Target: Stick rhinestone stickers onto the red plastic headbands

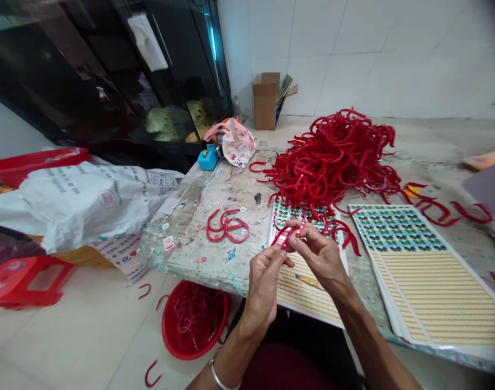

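My left hand [267,268] and my right hand [318,252] meet above the near edge of the table. Between their fingertips is a red curved strip [282,236], pinched from both sides, with a pale patch showing on it. Beneath the hands lies a printed sheet [308,292], with small green and blue pictures at its far end and yellow striped backing nearer me. A small tool with a yellow-brown handle [308,280] rests on that sheet. Just beyond rises a large heap of similar red curved strips [332,157].
Several loose red strips [227,226] lie to the left on the table [194,216]. At right is a stack of sticker sheets [434,281]. A red basin [194,319] of strips stands on the floor. Behind are a cardboard box [266,103] and a blue object [208,158].
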`<state>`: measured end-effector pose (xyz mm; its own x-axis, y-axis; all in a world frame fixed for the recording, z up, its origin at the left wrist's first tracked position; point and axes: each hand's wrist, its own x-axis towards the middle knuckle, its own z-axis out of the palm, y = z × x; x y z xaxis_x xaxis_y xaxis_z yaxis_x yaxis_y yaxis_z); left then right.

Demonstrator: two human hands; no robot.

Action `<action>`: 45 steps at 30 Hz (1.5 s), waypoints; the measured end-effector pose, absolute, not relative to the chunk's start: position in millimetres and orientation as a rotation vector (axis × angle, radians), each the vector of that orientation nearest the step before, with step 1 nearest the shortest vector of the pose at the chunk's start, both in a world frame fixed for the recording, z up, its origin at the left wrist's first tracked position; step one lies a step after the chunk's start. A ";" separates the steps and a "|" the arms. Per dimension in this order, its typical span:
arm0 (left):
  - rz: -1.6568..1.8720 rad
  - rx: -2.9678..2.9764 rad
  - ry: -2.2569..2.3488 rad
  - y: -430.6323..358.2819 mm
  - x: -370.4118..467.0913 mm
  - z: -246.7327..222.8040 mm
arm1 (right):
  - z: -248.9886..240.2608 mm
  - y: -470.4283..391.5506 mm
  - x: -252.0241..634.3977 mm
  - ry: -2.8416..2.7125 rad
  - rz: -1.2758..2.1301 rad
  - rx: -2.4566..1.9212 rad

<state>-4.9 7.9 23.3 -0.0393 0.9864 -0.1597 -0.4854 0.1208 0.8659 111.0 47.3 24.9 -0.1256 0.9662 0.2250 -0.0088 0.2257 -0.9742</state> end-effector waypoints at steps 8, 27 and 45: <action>1.356 0.693 0.958 7.2 -3.3 23.8 | 24.8 44.9 109.2 -1.344 1.162 -0.972; 1.354 0.643 0.921 7.6 1.0 26.1 | 22.2 44.2 109.0 -1.407 0.997 -1.026; 1.411 0.746 1.115 10.8 9.3 17.2 | 11.1 31.2 103.2 -1.397 0.520 -1.184</action>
